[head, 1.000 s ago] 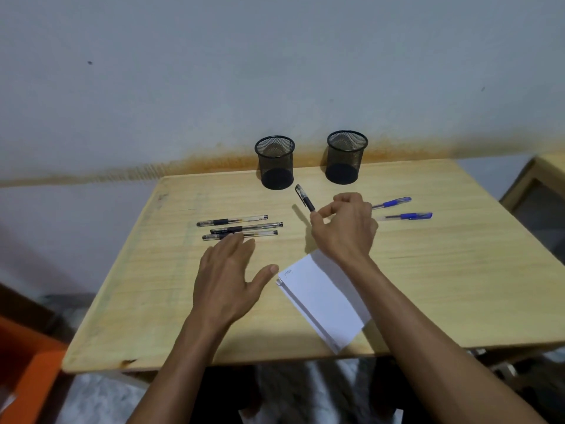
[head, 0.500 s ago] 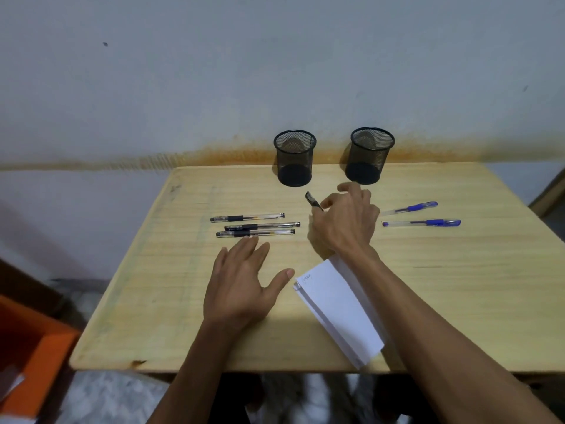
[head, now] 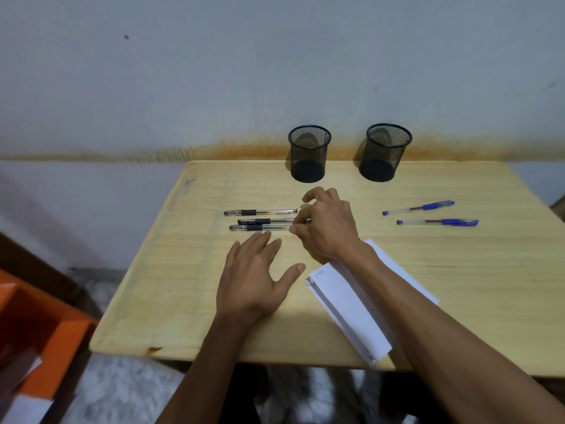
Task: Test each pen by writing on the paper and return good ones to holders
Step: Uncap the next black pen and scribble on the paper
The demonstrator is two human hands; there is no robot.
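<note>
Three black pens lie side by side on the wooden table (head: pixel 183 270): a far one (head: pixel 260 212), a middle one (head: pixel 266 221) and a near one (head: pixel 256 228). My right hand (head: pixel 328 228) reaches over their right ends, its fingertips pinched on the near pen's end. My left hand (head: pixel 256 280) rests flat and open just in front of the pens. The folded white paper (head: pixel 348 304), with a small scribble at its top, lies under my right forearm. Two empty black mesh holders (head: pixel 309 154) (head: pixel 386 153) stand at the back edge.
Two blue pens (head: pixel 419 207) (head: pixel 437 222) lie right of my right hand. The table backs onto a grey wall. An orange box (head: pixel 46 332) sits on the floor to the left, below the table's edge.
My right hand has moved left and down to the black pens' right ends. The black pen that stuck up from its fingers no longer shows. My left hand stays flat.
</note>
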